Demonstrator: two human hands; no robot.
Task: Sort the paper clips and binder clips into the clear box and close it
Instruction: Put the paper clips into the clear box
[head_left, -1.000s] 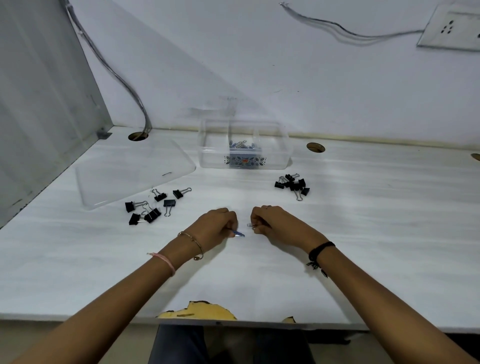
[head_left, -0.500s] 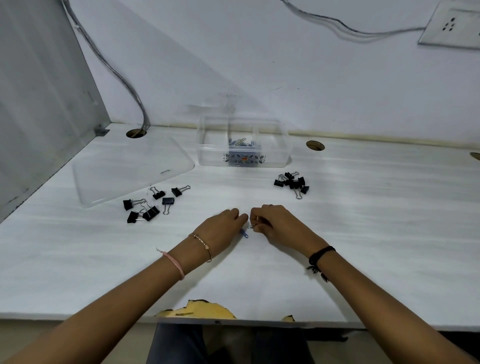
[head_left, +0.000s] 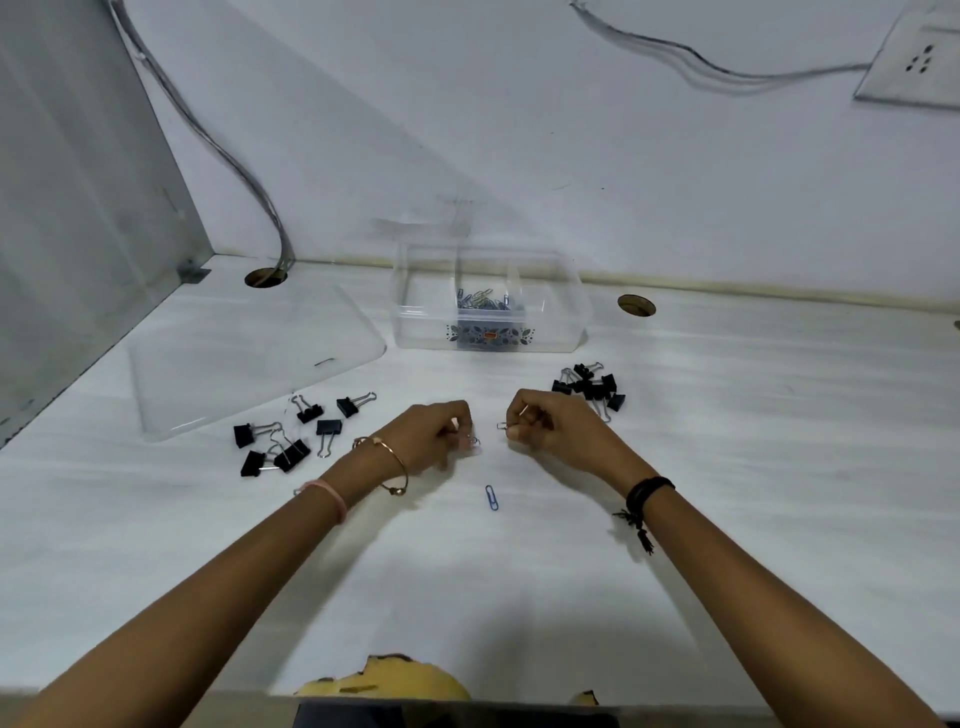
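**Clips on the desk, box open at the back**

The white table (head_left: 727, 467) carries everything. Largest on it is the clear lid (head_left: 249, 358), lying flat at the left rear, apart from its box. The clear box (head_left: 488, 301) stands open near the wall, split by a divider; a heap of blue and silver paper clips (head_left: 483, 301) fills the middle compartment, while the left section looks empty through the wall.

Two groups of black binder clips lie loose on the table. The left group (head_left: 291, 431) is scattered just in front of the lid, to the left of the left wrist. The right group (head_left: 589, 387) is bunched tightly, just beyond the right hand.

The left hand (head_left: 431, 436) is curled, fingertips pinching a small silver paper clip (head_left: 472, 441), though blur makes the grip hard to read. The right hand (head_left: 545, 428) is clenched around another silver clip (head_left: 503, 426), whose end pokes out toward the left hand. The two hands sit close, not touching.

One blue paper clip (head_left: 491, 498) lies alone on the table, nearer the body than both hands and between the forearms, touched by neither.
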